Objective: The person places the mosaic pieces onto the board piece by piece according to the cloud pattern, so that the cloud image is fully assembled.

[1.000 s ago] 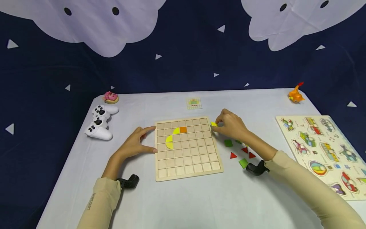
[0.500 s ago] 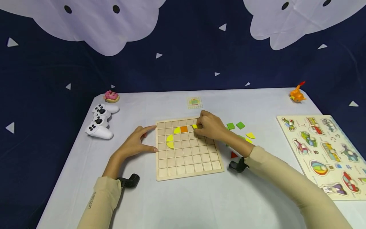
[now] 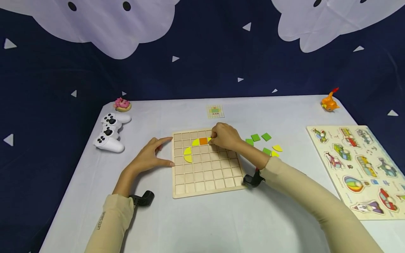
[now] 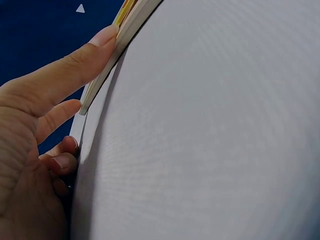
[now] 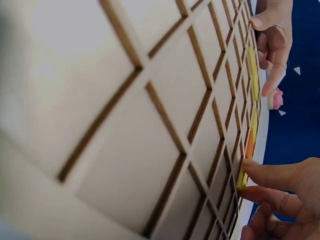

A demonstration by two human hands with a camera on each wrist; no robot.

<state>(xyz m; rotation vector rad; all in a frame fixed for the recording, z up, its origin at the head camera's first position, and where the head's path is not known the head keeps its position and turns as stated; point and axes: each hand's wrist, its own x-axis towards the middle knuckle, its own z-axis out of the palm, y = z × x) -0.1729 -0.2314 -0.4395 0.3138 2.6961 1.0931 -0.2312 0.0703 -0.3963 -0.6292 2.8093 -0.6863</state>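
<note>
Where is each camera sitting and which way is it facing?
Head: worn on the head, looking forward and down at the table; both forearms show, left hand at the board, right hand on it.
Left wrist: low beside the left hand, looking along the tabletop at the board's edge; fingers touch it.
Right wrist: just above the board, looking across its grid; right fingers hold a yellow piece.
Shared: head and right wrist both show the orange tile and left hand.

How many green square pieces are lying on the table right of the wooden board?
4 visible: three in a row near the right hand, at and, and one nearer the sleeve at. The forearm may hide more.
</note>
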